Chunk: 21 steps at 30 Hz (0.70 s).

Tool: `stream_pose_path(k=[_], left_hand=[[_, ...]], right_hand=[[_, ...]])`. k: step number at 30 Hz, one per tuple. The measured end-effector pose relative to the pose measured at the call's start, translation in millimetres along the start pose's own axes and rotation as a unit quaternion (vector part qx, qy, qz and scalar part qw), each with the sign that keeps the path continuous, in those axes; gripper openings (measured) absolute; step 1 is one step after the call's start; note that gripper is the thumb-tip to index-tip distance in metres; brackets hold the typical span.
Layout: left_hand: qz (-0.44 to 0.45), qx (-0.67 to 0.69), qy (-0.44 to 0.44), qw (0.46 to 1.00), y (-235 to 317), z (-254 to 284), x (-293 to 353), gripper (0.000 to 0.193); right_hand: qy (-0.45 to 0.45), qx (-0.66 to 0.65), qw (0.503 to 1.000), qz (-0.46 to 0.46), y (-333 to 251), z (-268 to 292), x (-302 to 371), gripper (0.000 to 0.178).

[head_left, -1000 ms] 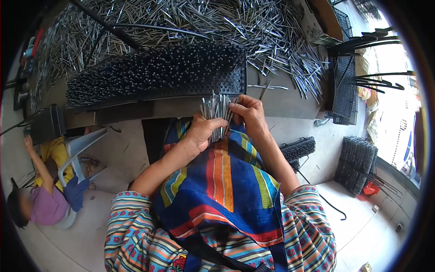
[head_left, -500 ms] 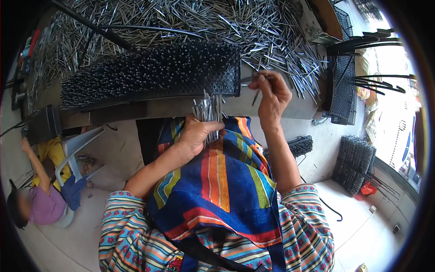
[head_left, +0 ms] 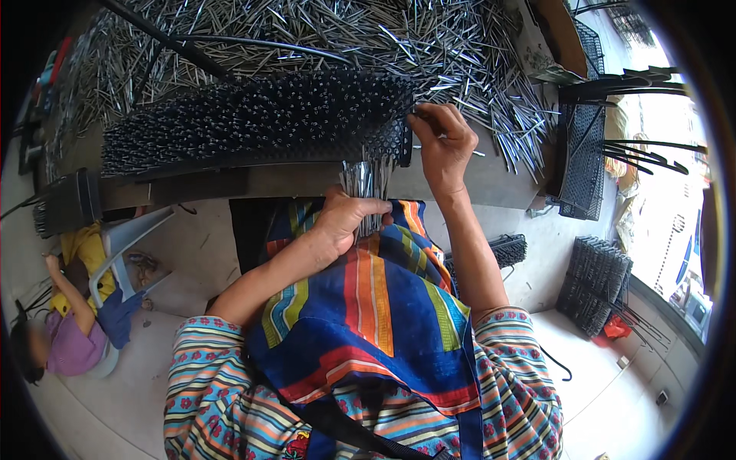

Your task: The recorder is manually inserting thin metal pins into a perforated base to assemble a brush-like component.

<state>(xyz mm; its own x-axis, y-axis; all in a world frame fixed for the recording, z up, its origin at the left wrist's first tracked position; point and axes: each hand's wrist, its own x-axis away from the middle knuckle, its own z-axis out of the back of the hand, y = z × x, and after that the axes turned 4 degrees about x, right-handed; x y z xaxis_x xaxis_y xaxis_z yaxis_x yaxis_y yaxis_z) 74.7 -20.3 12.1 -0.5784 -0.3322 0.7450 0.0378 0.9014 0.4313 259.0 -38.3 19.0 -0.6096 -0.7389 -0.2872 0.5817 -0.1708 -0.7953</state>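
Left hand (head_left: 338, 218) fingers wrap metal rods (head_left: 366, 181). Right hand (head_left: 448, 142) fingers nearly meet beside black rack (head_left: 261, 119); contents indeterminable.

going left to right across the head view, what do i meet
Co-worker's purple top → pale blue chair → left hand gripping a bundle of thin metal rods → right hand → stacked black racks on the floor.

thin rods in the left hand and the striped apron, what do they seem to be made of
Thin rods: probably metal, grey and fairly shiny, judging by bright glints along their straight lengths. Striped apron: apparently fabric, mostly matte, since it folds and drapes softly; the fibre can't be told.
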Motion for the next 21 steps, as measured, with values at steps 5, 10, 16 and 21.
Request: stream_pose_path(k=[5,10,16,21], left_hand=[[0.039,0.061,0.002,0.997,-1.7,-0.1,-0.9,0.015],[0.017,0.040,0.011,0.999,0.7,-3.2,2.2,0.013],[0.018,0.058,0.008,0.998,-0.5,-3.7,3.6,0.011],[0.016,0.064,0.003,0.998,0.1,-4.7,1.7,0.011]], right_hand=[[0.030,0.014,0.999,0.019,-1.3,0.8,-0.8,0.014],[0.030,0.069,0.995,0.058,-2.1,1.7,-0.7,0.014],[0.011,0.196,0.971,0.139,-7.0,5.1,-0.9,0.019],[-0.009,0.285,0.944,0.167,-5.1,9.2,-2.8,0.022]])
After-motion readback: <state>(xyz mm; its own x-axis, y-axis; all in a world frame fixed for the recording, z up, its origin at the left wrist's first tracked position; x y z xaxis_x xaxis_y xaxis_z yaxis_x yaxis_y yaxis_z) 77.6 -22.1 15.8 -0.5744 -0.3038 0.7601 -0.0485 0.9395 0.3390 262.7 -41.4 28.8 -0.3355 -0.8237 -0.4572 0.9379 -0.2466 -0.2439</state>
